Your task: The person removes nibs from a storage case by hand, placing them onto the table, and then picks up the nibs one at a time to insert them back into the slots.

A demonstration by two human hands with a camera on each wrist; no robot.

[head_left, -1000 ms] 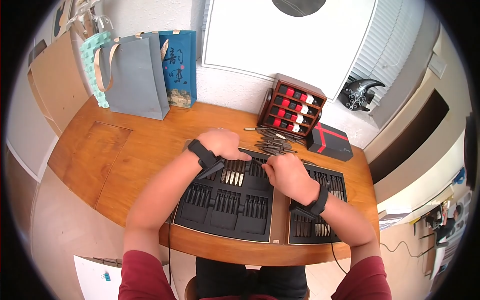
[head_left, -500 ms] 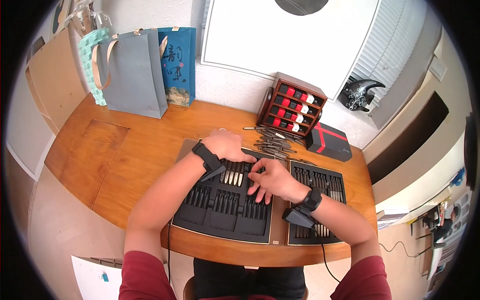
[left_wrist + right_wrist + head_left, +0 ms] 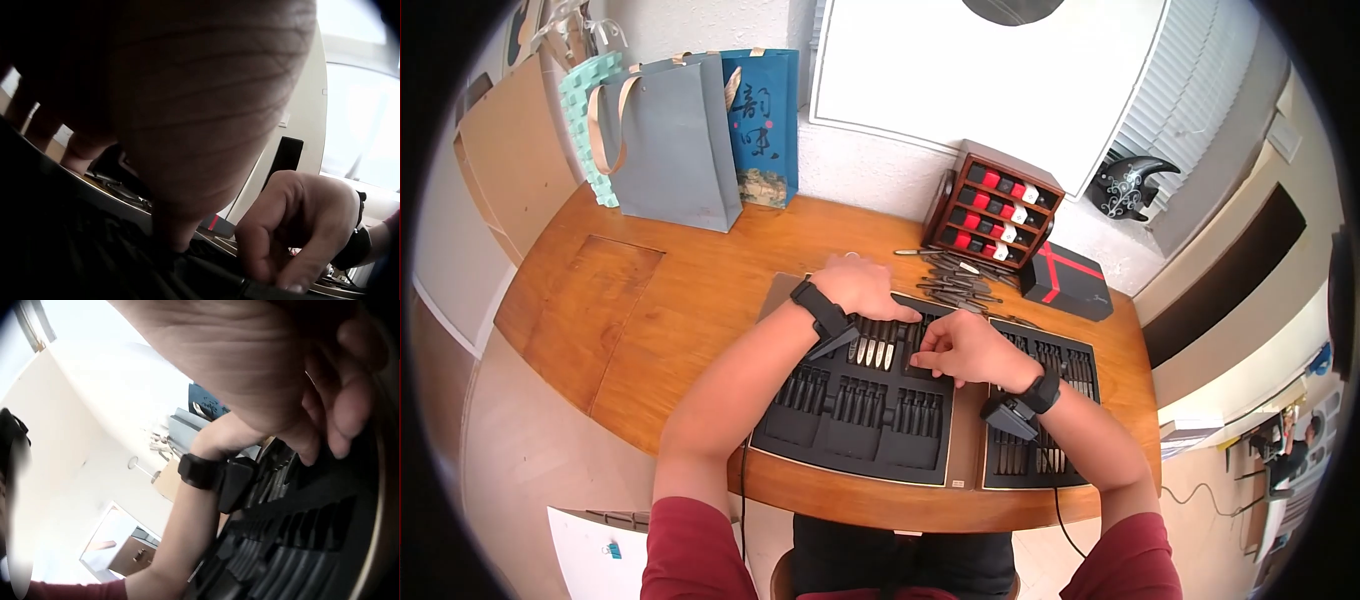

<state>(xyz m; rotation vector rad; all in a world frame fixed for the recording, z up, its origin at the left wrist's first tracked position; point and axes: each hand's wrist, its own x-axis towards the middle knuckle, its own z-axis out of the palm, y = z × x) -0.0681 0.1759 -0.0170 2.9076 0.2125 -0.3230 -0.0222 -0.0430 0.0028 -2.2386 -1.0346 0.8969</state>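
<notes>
A black compartmented tray (image 3: 830, 420) lies before me, its slots holding slim dark handled pieces, several with pale ends (image 3: 873, 352). My left hand (image 3: 858, 287) lies over the tray's far side, its thumb (image 3: 908, 314) stretched down into the far right compartment. Close beside it, my right hand (image 3: 968, 350) bends over the same compartment with thumb and fingertips low at the slots; I cannot tell whether they grip a piece. In the left wrist view a dark handled piece (image 3: 219, 275) runs from below the left thumb toward the right fingertips.
A second tray (image 3: 1050, 400) with similar pieces adjoins at the right. Behind lies a pile of loose dark pieces (image 3: 960, 280), before a wooden rack (image 3: 1005, 200) and a black box with red ribbon (image 3: 1068, 283). Paper bags (image 3: 670, 140) stand at the far left.
The right hand first pinched a dark piece near the left thumb, then spread its fingers. Now its thumb and fingers have drawn together lower at the slots. The left hand stays nearly in place.
</notes>
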